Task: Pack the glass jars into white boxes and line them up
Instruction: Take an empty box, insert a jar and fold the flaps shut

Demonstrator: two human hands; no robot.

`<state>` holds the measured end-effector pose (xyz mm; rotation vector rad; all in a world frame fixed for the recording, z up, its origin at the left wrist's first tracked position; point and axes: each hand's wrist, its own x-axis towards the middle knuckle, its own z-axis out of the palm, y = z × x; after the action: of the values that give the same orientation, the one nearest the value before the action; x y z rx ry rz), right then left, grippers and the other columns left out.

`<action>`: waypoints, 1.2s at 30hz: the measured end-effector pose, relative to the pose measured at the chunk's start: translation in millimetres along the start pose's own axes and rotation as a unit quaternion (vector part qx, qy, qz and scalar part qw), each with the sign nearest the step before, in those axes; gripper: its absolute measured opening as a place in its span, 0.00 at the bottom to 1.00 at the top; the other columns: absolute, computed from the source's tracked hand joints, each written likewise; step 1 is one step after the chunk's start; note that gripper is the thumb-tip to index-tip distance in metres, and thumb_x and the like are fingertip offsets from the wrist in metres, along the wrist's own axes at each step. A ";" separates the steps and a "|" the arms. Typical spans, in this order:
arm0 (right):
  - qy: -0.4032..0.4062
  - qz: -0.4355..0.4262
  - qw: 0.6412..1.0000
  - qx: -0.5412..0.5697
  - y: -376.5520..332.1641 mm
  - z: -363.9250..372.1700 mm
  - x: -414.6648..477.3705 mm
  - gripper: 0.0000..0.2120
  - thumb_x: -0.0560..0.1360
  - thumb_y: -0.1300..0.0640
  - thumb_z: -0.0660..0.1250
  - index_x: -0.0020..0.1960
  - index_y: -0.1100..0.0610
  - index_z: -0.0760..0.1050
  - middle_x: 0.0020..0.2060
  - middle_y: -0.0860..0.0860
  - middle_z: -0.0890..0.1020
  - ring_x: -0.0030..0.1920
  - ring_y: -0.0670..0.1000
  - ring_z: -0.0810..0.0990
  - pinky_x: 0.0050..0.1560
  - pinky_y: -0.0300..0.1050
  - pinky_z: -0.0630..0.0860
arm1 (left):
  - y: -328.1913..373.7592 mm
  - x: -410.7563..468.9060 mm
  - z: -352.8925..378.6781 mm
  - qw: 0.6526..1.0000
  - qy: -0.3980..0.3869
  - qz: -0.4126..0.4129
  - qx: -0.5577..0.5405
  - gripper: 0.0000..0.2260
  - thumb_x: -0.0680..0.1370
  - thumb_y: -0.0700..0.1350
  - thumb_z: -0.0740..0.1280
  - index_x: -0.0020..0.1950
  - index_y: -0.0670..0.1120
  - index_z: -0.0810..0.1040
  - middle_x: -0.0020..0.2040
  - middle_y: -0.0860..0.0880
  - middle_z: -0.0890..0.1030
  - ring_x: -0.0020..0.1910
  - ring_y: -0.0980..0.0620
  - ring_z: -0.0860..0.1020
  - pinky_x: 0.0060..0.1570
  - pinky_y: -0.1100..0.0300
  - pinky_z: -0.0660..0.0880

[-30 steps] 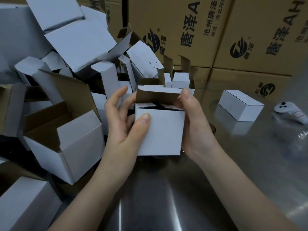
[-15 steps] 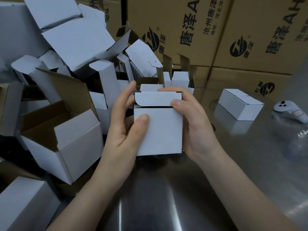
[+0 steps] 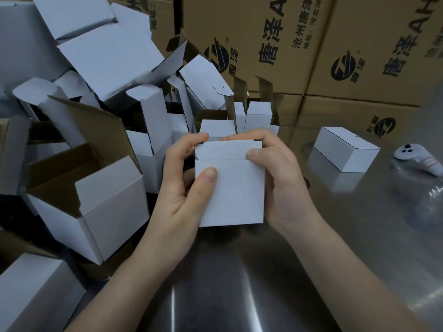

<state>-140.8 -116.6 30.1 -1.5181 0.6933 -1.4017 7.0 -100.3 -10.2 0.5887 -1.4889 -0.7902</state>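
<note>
Both hands grip one white box above the steel table. The left hand clasps its side, and the right hand presses the lid flap down. Two closed boxes sit well apart, to the right.

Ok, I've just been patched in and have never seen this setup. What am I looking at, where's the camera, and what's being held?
No machine here: a person works bare-handed, and the view comes from a camera on their head, looking forward and down. The left hand and right hand both have a grip on one small white box over the steel table, its lid flap folded down at the front. Whether a jar is inside cannot be seen. To the left lies a pile of open white boxes. To the right stand two closed white boxes side by side, with a white controller beyond them. Brown printed cartons are stacked behind.
</note>
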 end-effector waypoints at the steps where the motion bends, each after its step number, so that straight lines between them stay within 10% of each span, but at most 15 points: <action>1: -0.001 -0.001 1.000 -0.001 0.4 0.1 0.2 0.10 0.71 0.56 0.61 0.39 0.45 0.79 0.43 0.47 0.83 0.43 0.46 0.82 0.40 0.40 0.79 | 0.0 0.0 -0.3 1.000 0.000 0.001 0.002 0.15 0.77 0.56 0.62 0.62 0.70 0.67 0.60 0.59 0.73 0.56 0.58 0.79 0.40 0.66 0.79; 7: -0.009 -0.006 1.000 -0.001 3.4 -0.7 0.6 0.09 0.73 0.53 0.59 0.45 0.54 0.77 0.51 0.60 0.80 0.48 0.53 0.79 0.45 0.46 0.76 | 1.3 0.7 -2.0 1.000 0.015 0.002 0.008 0.14 0.77 0.57 0.61 0.61 0.69 0.67 0.58 0.60 0.74 0.53 0.59 0.79 0.38 0.66 0.79; 15: -0.095 -0.066 0.992 -0.054 3.6 -4.0 0.4 0.20 0.72 0.62 0.69 0.60 0.46 0.74 0.56 0.46 0.77 0.53 0.47 0.79 0.47 0.41 0.78 | 4.6 4.1 -4.0 0.999 0.044 -0.005 -0.018 0.12 0.77 0.56 0.61 0.61 0.66 0.69 0.55 0.60 0.77 0.50 0.56 0.81 0.37 0.63 0.79; 36: -0.067 -0.068 0.994 -0.048 3.9 -4.0 -1.6 0.09 0.67 0.54 0.72 0.45 0.41 0.79 0.59 0.48 0.79 0.60 0.50 0.78 0.53 0.46 0.77 | 8.3 2.4 -4.9 0.999 0.045 0.028 0.000 0.08 0.79 0.52 0.60 0.54 0.64 0.73 0.56 0.64 0.79 0.49 0.61 0.81 0.35 0.68 0.78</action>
<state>-144.2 -117.8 25.7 -1.7451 0.5912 -1.3689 12.5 -97.5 -2.4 0.5730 -1.4161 -0.7119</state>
